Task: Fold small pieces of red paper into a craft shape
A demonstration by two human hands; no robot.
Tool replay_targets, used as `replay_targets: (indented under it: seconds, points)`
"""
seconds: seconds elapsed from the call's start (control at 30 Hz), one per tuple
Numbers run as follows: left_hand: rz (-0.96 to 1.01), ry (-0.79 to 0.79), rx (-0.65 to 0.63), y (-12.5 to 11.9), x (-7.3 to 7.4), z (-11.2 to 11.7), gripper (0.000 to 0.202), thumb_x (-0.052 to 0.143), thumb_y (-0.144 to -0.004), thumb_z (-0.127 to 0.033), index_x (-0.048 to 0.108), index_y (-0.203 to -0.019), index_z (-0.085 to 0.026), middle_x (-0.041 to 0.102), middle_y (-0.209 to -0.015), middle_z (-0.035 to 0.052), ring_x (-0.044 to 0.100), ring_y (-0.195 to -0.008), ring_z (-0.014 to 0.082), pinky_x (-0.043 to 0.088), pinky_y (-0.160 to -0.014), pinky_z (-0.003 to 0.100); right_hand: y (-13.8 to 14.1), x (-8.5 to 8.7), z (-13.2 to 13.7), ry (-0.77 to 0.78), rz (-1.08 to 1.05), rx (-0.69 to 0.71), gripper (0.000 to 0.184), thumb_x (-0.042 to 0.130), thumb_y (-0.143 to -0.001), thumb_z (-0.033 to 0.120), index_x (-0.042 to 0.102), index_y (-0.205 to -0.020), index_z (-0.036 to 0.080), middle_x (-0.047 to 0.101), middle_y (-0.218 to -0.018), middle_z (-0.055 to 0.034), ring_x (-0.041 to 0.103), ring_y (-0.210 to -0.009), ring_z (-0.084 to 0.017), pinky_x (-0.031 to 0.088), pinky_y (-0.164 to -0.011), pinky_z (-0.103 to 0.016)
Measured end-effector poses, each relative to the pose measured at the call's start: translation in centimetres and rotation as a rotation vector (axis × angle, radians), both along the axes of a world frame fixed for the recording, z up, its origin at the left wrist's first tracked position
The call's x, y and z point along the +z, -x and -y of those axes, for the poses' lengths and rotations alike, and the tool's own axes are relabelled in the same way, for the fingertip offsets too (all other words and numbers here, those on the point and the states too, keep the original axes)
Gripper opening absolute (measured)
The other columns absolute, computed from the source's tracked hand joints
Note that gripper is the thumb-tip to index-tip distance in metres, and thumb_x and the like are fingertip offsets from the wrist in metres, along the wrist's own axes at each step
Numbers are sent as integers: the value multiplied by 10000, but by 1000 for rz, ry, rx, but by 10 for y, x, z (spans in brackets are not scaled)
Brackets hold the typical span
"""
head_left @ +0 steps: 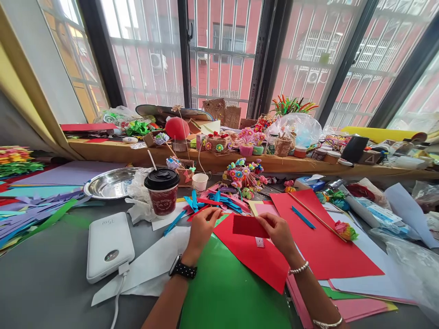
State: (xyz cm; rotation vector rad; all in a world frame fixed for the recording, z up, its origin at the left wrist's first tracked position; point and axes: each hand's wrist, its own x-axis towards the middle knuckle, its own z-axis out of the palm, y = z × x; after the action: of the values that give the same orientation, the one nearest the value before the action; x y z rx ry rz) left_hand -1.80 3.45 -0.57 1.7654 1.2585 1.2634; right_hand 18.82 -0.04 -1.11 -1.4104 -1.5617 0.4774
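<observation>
My right hand pinches a small dark red rectangle of paper by its right end, thumb and fingers closed on it. To the left, my left hand is closed in a pinch, apart from the paper's left edge. Anything between its fingertips is too small to make out. Below both hands a larger bright red paper sheet lies on a glossy green sheet. A small pink patterned piece rests on the red sheet. Folded blue paper strips are piled just beyond my hands.
A lidded cup with a straw and a white power bank with its cable stand left. Behind are a metal bowl and a paper cup. At right, a stick lies on red paper. Craft flowers stand near the sill.
</observation>
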Motion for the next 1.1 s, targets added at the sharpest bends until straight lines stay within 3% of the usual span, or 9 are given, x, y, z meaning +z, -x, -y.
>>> replay_targets:
  seconds: [0.07,0.2,0.63,0.9,1.1]
  points:
    - [-36,-45,-80,-7,-2,2,249,433,-742,-330,591,-860,-178,620,-911,47,556,-835,168,428,-711,254,4,-3,0,7,-8,62,294,433,-753,408,606,-715,173,639,-709,-42,563,-637,-173,420,-529,-228]
    - [-140,-29,-262,-17,-3,7,199,450,-731,-294,604,-789,-180,634,-800,32,566,-727,155,433,-655,242,11,-7,0,-6,-8,108,262,443,-760,376,611,-732,177,640,-722,-34,568,-664,-169,423,-567,-232]
    - [-230,7,-322,-14,-4,8,229,425,-735,-297,615,-712,-172,642,-739,23,562,-688,151,415,-604,208,26,-5,4,-24,35,183,216,451,-772,315,618,-733,183,639,-715,-29,563,-645,-160,413,-566,-225]
    - [-188,67,-225,0,3,-1,251,438,-714,-332,610,-662,-157,645,-671,30,582,-624,157,441,-581,219,17,-6,1,-58,-1,48,226,457,-766,327,617,-709,176,647,-698,-37,570,-630,-167,416,-559,-223]
    - [-88,-2,-32,4,3,-1,225,451,-716,-345,597,-743,-175,656,-724,22,599,-701,164,460,-639,235,13,-3,1,-55,-29,-6,223,457,-765,330,610,-722,173,647,-717,-43,570,-650,-168,423,-568,-223]
